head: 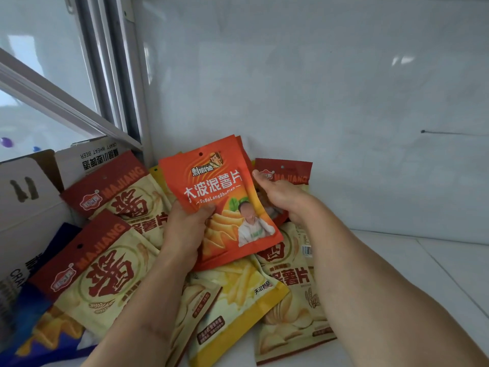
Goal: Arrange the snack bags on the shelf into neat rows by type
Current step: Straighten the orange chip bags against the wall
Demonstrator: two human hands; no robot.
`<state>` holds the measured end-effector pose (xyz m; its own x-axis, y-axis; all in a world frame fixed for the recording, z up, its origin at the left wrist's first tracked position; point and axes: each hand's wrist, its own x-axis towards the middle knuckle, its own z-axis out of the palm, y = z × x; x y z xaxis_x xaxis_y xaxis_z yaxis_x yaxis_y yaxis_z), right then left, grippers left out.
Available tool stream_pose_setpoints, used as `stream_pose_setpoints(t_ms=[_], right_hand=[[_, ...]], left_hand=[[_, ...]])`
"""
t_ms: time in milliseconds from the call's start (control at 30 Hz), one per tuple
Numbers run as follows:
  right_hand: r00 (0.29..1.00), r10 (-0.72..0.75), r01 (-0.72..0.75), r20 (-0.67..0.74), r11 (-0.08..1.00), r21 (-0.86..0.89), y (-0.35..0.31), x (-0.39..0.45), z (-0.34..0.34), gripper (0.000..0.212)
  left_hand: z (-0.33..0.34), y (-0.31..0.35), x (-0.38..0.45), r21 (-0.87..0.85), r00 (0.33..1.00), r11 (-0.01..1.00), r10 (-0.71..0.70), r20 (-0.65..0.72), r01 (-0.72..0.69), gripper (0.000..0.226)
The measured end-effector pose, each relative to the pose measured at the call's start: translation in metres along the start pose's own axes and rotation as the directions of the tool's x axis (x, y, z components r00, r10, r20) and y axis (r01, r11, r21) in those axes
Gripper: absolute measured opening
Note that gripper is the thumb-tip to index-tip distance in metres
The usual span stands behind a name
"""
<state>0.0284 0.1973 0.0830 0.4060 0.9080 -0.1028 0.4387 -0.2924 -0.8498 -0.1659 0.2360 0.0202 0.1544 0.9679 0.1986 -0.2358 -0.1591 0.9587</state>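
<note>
I hold a stack of orange chip bags [219, 197] upright above the pile, the front one facing me. My left hand [185, 231] grips the stack's lower left side, thumb on the front. My right hand [280, 200] clasps its right edge from behind. Under and around them lie cream-and-red MAJIANG bags: two at the left [124, 197] [98, 274], one at the right [293, 292], and another red-topped one behind my right hand [285, 172]. A yellow fries bag [238, 295] lies flat below the orange stack. A blue bag [45, 337] pokes out at the bottom left.
The bags lie on a white shelf board [423, 274] with bare surface to the right. A white back wall [317, 102] rises behind. A cardboard beer carton [34, 197] stands at the left, under a window frame [113, 75].
</note>
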Motion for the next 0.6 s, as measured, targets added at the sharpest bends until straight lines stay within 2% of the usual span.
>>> stream_pose_setpoints(t_ms=[167, 267, 367, 467, 600], right_hand=[[1.0, -0.002, 0.004, -0.03, 0.999, 0.043, 0.008, -0.003, -0.002, 0.086], [0.992, 0.025, -0.011, -0.128, 0.994, 0.111, 0.015, -0.009, -0.012, 0.087], [0.973, 0.067, -0.029, -0.22, 0.984, 0.173, 0.021, -0.017, -0.025, 0.097], [0.949, 0.096, -0.021, -0.302, 0.97, 0.242, 0.026, -0.031, -0.038, 0.077], [0.934, 0.162, -0.021, -0.32, 0.915, 0.402, 0.04, -0.054, -0.058, 0.087]], left_hand=[[0.003, 0.004, -0.003, -0.002, 0.995, 1.0, 0.025, 0.098, -0.025, 0.024], [0.004, 0.005, -0.003, 0.002, 0.986, 1.0, 0.024, 0.163, -0.024, 0.03], [0.012, 0.01, -0.006, -0.016, 0.975, 0.999, 0.05, 0.216, -0.048, 0.025], [0.023, 0.016, -0.009, -0.035, 0.959, 0.998, 0.063, 0.278, -0.056, 0.025], [0.038, 0.02, -0.017, -0.053, 0.926, 0.998, 0.06, 0.372, -0.043, 0.028]])
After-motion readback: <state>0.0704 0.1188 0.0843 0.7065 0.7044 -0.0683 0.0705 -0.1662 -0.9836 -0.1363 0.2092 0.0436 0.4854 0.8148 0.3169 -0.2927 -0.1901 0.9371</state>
